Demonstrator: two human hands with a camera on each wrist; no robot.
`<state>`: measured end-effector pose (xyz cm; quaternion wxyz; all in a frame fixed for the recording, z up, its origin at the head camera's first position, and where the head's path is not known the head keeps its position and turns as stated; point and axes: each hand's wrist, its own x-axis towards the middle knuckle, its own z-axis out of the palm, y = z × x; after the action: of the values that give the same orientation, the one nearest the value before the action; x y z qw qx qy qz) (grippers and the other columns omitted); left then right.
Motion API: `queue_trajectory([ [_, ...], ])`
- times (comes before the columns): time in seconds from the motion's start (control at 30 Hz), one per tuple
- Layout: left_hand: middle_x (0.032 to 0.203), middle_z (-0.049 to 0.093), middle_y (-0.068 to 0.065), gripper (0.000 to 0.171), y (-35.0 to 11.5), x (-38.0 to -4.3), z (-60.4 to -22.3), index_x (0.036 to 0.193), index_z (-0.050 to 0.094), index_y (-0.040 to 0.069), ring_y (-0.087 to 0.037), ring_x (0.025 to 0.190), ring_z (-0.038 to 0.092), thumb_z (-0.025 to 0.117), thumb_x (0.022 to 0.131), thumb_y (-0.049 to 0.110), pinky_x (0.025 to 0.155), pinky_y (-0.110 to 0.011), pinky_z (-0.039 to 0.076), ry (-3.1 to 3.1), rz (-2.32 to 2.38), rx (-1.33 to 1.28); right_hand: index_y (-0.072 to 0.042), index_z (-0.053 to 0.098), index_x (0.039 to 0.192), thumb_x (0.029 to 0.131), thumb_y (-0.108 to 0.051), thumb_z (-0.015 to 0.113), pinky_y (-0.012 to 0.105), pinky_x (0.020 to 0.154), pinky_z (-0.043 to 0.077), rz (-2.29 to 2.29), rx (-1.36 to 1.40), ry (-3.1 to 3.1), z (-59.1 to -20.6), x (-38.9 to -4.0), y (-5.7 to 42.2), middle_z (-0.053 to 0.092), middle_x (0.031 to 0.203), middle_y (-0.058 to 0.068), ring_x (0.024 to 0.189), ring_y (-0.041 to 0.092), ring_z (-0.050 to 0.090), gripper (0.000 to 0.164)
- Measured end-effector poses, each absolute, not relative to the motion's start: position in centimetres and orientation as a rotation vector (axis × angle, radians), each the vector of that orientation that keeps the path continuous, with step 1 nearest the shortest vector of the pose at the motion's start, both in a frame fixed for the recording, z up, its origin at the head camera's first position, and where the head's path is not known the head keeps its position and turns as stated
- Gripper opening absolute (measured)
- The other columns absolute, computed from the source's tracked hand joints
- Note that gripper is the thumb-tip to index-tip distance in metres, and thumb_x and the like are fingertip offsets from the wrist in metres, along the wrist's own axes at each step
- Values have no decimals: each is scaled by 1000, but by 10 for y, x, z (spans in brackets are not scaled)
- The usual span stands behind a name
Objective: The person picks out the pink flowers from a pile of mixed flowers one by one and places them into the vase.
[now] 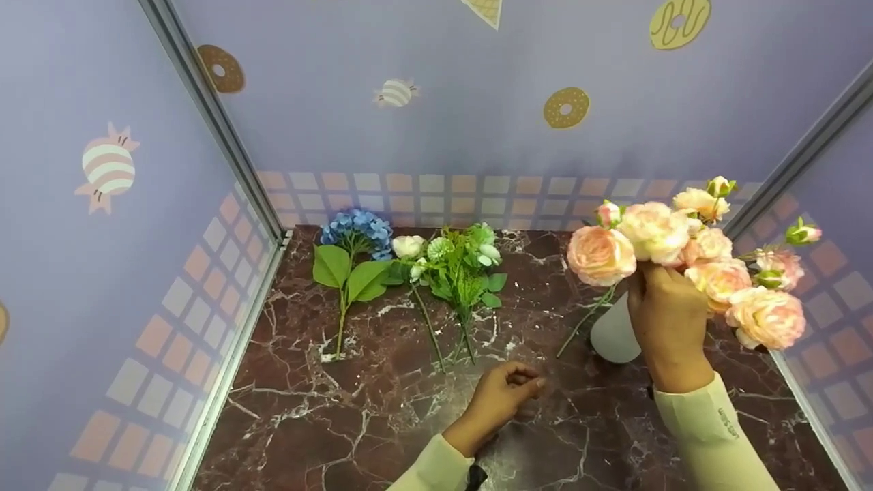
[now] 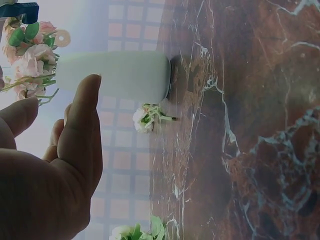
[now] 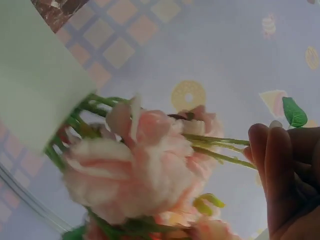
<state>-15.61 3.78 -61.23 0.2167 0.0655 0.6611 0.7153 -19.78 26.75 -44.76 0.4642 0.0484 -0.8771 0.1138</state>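
Note:
My right hand is above the white vase at the right, among pink and peach artificial roses. In the right wrist view, its fingers pinch thin green flower stems. Other stems stand in the mouth of the vase, below the pink blooms. The bloom on the pinched stems cannot be told apart from the rest. My left hand hovers left of the vase with loosely bent fingers and nothing in them. The left wrist view shows it apart from the upright vase.
On the dark marbled table lie a blue hydrangea, a white flower and green-and-white sprays. A cut green stem lies just left of the vase. Patterned panels enclose the back and sides.

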Motion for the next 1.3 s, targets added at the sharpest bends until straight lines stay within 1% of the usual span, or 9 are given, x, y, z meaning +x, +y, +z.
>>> queue_trajectory([
  [0.1, 99, 73, -3, 27, 38, -156, -613, 111, 71, 16, -15, 85, 73, 77, 92, 34, 86, -70, 56, 1814, 1991, 157, 6, 67, 81, 93, -2, 69, 63, 52, 48, 248, 80, -2200, -460, -200, 271, 62, 66, 30, 60, 51, 62, 15],
  [0.27, 98, 73, -3, 27, 39, -157, -615, 109, 70, 14, -14, 85, 73, 78, 91, 33, 84, -70, 57, 1838, 1994, 143, 7, 64, 74, 96, -6, 66, 67, 50, 48, 175, 10, -2249, -475, -204, 274, 60, 68, 35, 58, 54, 60, 26],
  [0.33, 98, 73, -3, 27, 40, -157, -615, 109, 70, 13, -15, 85, 73, 78, 91, 32, 84, -70, 57, 1841, 1998, 142, 6, 64, 74, 97, -8, 66, 67, 50, 49, 169, -1, -2247, -478, -205, 274, 61, 69, 35, 58, 54, 61, 27],
  [0.47, 101, 72, -3, 30, 39, -157, -613, 112, 69, 11, -15, 87, 73, 77, 92, 32, 87, -70, 56, 1817, 1995, 136, 4, 66, 77, 96, -6, 67, 68, 52, 48, 207, -3, -2242, -484, -207, 276, 63, 69, 34, 60, 55, 61, 21],
  [0.63, 103, 72, -4, 36, 36, -156, -612, 115, 68, 6, -14, 88, 73, 77, 92, 33, 81, -61, 62, 1819, 1979, 135, 4, 66, 77, 93, -5, 70, 67, 49, 48, 153, -30, -2279, -493, -208, 279, 62, 65, 33, 55, 55, 60, 19],
  [0.8, 102, 71, -3, 33, 36, -156, -614, 112, 69, 10, -14, 87, 73, 78, 91, 33, 76, -55, 64, 1833, 1984, 131, 2, 66, 78, 95, -13, 71, 66, 48, 48, 141, -56, -2238, -495, -208, 277, 62, 63, 31, 53, 51, 59, 23],
  [1.0, 100, 71, -4, 32, 36, -157, -616, 112, 69, 9, -14, 86, 73, 77, 92, 32, 70, -47, 66, 1846, 1979, 134, 1, 69, 80, 91, -7, 72, 65, 52, 48, 226, -23, -2137, -499, -212, 275, 63, 64, 28, 57, 48, 59, 14],
  [1.17, 101, 71, -4, 29, 36, -156, -614, 111, 69, 9, -15, 85, 73, 77, 93, 29, 72, -52, 65, 1821, 1993, 123, 1, 64, 77, 92, -6, 71, 64, 48, 49, 185, -10, -2141, -501, -212, 277, 60, 60, 27, 55, 48, 60, 18],
  [1.3, 100, 70, -3, 25, 36, -157, -614, 109, 70, 13, -15, 84, 72, 78, 92, 30, 70, -48, 66, 1821, 1995, 113, 2, 60, 72, 91, -4, 71, 64, 45, 46, 151, -23, -2168, -505, -211, 279, 57, 56, 29, 50, 49, 57, 23],
])
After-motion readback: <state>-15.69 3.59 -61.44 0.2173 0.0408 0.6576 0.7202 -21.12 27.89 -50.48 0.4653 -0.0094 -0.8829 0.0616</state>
